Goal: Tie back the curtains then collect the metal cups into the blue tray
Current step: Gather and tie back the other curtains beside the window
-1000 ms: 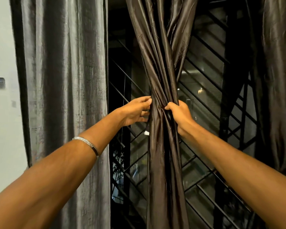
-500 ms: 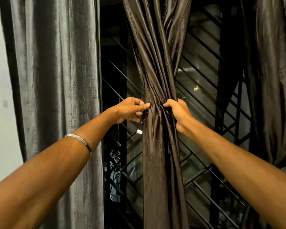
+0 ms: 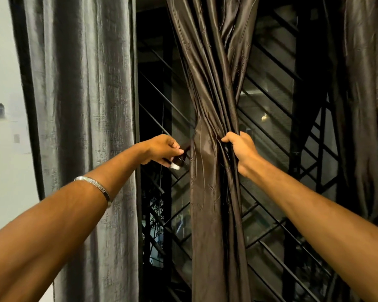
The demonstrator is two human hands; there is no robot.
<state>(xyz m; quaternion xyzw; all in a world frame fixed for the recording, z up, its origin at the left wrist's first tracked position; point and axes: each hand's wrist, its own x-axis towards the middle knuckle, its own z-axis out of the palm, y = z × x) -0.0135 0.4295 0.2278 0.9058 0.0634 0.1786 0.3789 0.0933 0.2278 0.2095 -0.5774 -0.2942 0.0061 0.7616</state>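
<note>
While the right hand [image 3: 240,150] grips the gathered brown curtain [image 3: 212,192] at centre frame, the left hand [image 3: 164,150] pinches a dark tie-back strap [image 3: 180,159] just beside it.

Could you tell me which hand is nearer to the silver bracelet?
Left. The silver bracelet sits on that same forearm, just behind the left hand, which pinches a dark strap end beside the brown curtain. The right hand grips the curtain's far side.

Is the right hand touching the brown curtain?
Touching. Head view: the right hand has its fingers curled round the gathered brown curtain at its pinched waist.
</note>
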